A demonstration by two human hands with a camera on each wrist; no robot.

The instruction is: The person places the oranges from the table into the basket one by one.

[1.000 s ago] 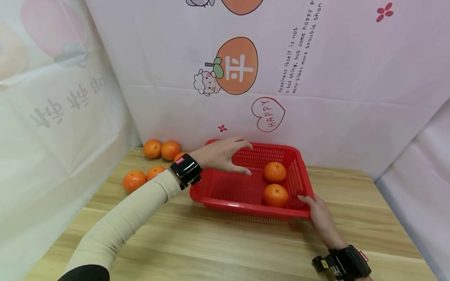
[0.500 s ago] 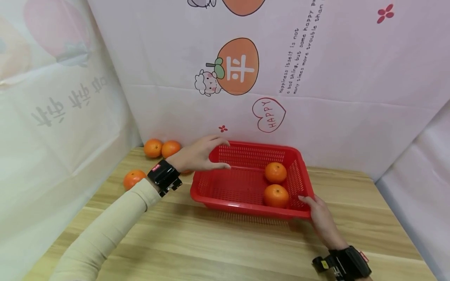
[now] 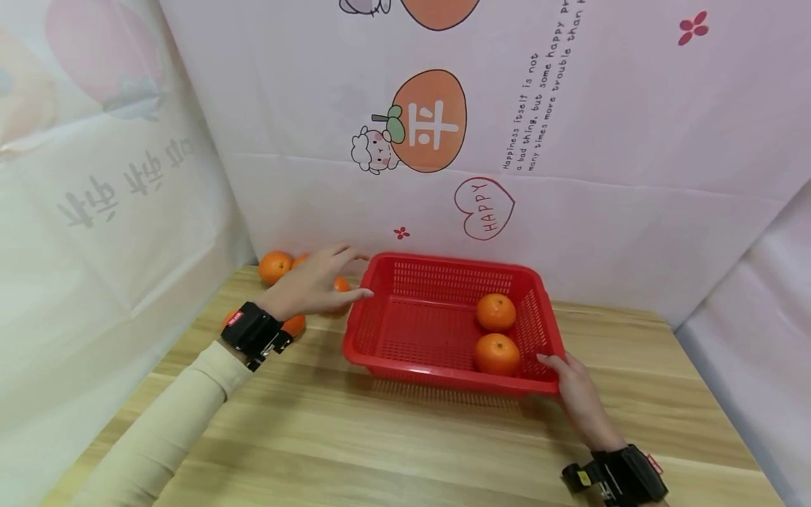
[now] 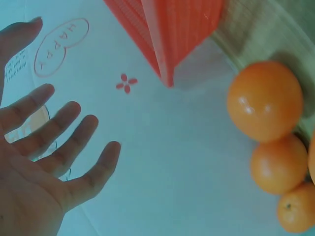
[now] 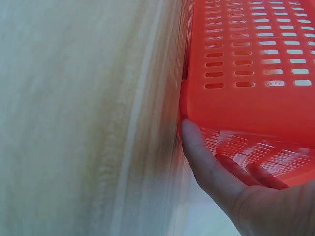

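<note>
In the head view, a red perforated plastic basket [image 3: 437, 373] sits on the table with two oranges [image 3: 496, 312] at its right end. My right hand [image 3: 581, 398] grips the basket's near right corner, thumb over the rim. The right wrist view has its fingers curled around the basket [image 5: 246, 105]. My left hand [image 3: 307, 285], fingers spread and holding nothing, hovers left of the basket over several loose oranges [image 3: 275, 267], partly hiding them. In the left wrist view, the left hand [image 4: 54, 152] is apart from the oranges [image 4: 266, 101].
The wooden table [image 3: 380, 451] extends in front of the basket. A white printed cloth [image 3: 602, 239] hangs right behind the basket, and another cloth [image 3: 146, 246] hangs along the left side.
My left hand has moved left, from above the basket to over the loose oranges, its fingers remaining spread. The right hand and basket have stayed in place.
</note>
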